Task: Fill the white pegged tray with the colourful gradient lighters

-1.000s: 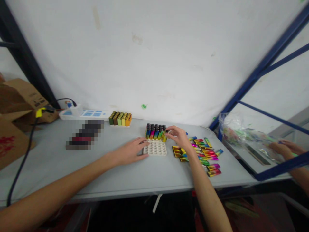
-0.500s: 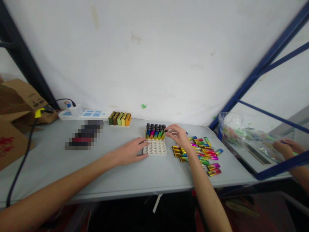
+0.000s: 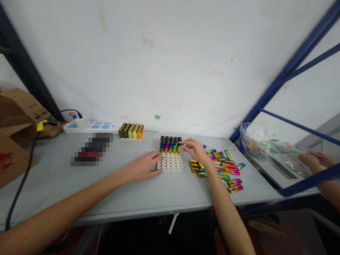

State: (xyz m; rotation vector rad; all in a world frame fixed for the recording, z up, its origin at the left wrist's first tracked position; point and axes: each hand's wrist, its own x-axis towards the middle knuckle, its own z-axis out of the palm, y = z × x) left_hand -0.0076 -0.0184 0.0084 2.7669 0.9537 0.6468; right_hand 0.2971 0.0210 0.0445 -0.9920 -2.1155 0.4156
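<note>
On the grey table, a white tray [image 3: 171,163] with rows of round holes lies in front of me. Its far part holds several upright lighters [image 3: 170,146], shiny and multicoloured with black tops. My left hand [image 3: 145,167] grips the tray's left edge, thumb at the near corner and fingers farther back. At the right end of the lighter rows, the fingertips of my right hand [image 3: 195,148] close around a lighter standing there, which they partly hide. Beside my right forearm, several loose metallic lighters [image 3: 233,169] lie in a pile, partly covered by that arm.
Farther left stands a block of green, brown and yellow lighters [image 3: 132,131]. A power strip [image 3: 102,126] runs along the wall, near a blurred-out dark object [image 3: 92,148]. Cardboard boxes [image 3: 16,141] are at left. Beyond the blue frame [image 3: 268,95], another person's hands [image 3: 313,161] work.
The black-topped lighter in my right fingers has moved slightly left, into line with the row at the tray's right end. My left hand stays at the tray's edge.
</note>
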